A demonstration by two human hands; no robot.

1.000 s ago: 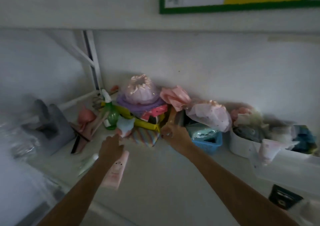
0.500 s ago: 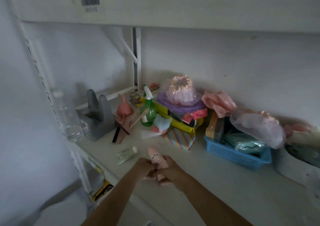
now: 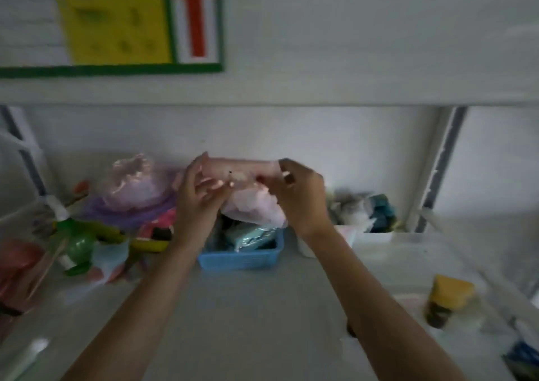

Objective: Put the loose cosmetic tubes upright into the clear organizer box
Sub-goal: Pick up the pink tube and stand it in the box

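Both hands up over shelf (image 3: 262, 307), mid-air, above blue basket (image 3: 242, 259) near back edge. Left hand (image 3: 198, 199) pinches left end of pink tube (image 3: 242, 170); right hand (image 3: 300, 193) grips right end. Tube lies level between them, blurred. Second pale tube (image 3: 26, 357) lies loose at shelf's front-left corner. Clear organizer box not made out.

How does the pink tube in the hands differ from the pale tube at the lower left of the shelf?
The pink tube is held up level between the left hand and right hand; the pale tube lies loose on the shelf. One is pink with dark dots, the other whitish and blurred. Neither is upright in an organizer.
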